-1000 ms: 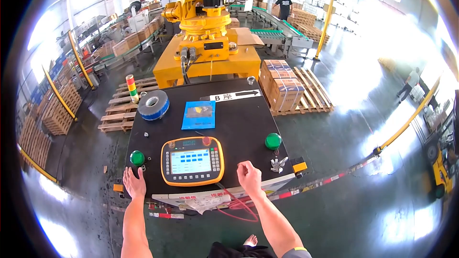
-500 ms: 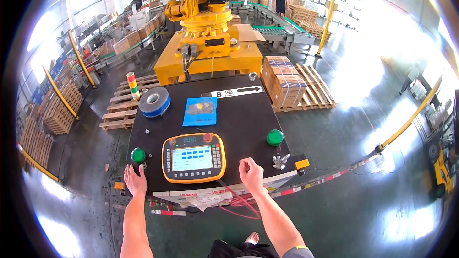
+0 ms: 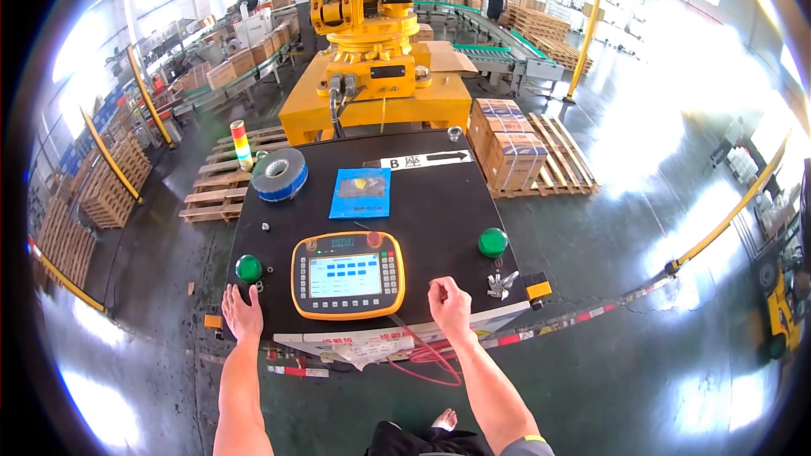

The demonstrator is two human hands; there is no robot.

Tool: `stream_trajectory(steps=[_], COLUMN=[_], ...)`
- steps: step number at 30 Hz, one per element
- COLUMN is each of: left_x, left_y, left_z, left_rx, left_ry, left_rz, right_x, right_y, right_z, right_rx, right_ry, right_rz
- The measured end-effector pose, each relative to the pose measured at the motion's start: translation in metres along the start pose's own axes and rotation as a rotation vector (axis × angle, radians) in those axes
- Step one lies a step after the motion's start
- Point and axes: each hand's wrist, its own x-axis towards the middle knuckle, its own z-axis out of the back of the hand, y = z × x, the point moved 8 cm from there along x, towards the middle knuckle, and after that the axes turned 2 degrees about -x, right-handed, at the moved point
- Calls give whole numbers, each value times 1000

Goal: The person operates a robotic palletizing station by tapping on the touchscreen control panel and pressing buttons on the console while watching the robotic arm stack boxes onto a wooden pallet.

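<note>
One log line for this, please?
left hand: open, near green domed button; right hand: curled; orange-rimmed rectangular control panel: lit

The top edge cuts off the big yellow metal robot arm (image 3: pixel 367 38). Words on the bright white-and-blue screen (image 3: pixel 345 277) are too small to read. The curled right hand (image 3: pixel 450 306) hides its own palm. Glare blurs the person in pale clothes (image 3: pixel 732 133).

White label (image 3: pixel 427 160) on the worktop (image 3: pixel 435 205): marked "B座" with a right-pointing arrow.
Lettering on the teach pendant (image 3: pixel 347 276) and blue packet (image 3: pixel 359 206) cannot be read.
</note>
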Motion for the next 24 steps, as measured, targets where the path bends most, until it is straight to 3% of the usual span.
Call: stream_trajectory(steps=[24], left_x=[-1], left_y=[2], left_z=[1], left_rx=[-25], left_ry=[-25], left_rz=[11], right_x=[-2], right_y=[-5], right_z=[-4], right_rx=[40], right_ry=[1], right_rz=[-33])
